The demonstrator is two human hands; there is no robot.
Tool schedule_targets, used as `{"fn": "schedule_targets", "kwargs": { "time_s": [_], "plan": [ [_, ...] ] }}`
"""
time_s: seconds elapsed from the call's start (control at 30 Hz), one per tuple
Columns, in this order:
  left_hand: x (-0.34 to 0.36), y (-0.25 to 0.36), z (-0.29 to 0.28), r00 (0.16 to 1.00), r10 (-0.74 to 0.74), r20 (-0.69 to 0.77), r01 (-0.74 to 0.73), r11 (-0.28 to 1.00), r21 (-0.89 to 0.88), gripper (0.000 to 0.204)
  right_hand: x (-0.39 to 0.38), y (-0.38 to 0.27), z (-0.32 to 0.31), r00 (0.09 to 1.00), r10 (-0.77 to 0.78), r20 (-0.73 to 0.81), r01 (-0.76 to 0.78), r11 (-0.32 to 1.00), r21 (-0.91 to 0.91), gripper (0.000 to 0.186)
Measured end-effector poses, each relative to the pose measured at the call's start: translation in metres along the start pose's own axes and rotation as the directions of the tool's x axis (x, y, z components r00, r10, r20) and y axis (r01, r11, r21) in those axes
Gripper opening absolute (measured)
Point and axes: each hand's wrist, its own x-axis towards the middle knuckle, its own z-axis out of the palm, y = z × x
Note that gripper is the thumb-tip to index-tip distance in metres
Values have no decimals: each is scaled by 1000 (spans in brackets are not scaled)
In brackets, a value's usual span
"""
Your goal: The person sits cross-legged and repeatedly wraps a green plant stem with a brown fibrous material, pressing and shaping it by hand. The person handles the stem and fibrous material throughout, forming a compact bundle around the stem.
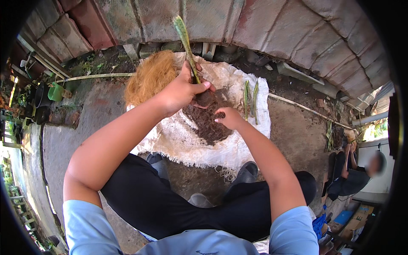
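- Concrete ground (293, 121) stretches around the work area, with weathered roof tiles (208, 25) curving along the top of the view.
- A white woven sheet (157, 138) lies on the ground, creased and frayed at its near edge.
- Tawny fibre (148, 78) sits in a loose heap at the sheet's far left.
- Dark crumbly soil (208, 127) is piled mid-sheet, beneath both hands.
- The left hand (187, 89) grips a long green leaf (182, 32) near its lower part, above the soil; the leaf stands nearly upright.
- The right hand (229, 118) is at the soil's right side, fingers curled; whether they hold anything, I cannot tell.
- Two narrow leaf pieces (255, 102) lie side by side, right of the soil.
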Motion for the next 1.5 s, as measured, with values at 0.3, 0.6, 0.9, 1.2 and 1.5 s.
{"fn": "schedule_targets", "kwargs": {
  "time_s": [0.3,0.6,0.9,1.2,1.5],
  "plan": [
    [15,-9,-6,1000,26,12,-26,1000,-2,45,-53,-124,-123,998,61,-10,-57,979,194,26],
    [7,1,-1,994,89,58,-75,977,-201,48,-83,-143,-141,903,-139,-406,298,883,361,22],
    [0,3,2,980,164,115,-167,986,21,63,-104,-164,-151,965,-37,-259,208,711,672,21],
    [-2,12,11,980,72,185,-76,997,15,65,-109,-159,-156,979,-11,-203,191,392,900,29],
    [-3,5,10,941,114,320,-171,973,157,64,-110,-162,-153,960,-29,-278,227,661,715,23]
  ]
}}
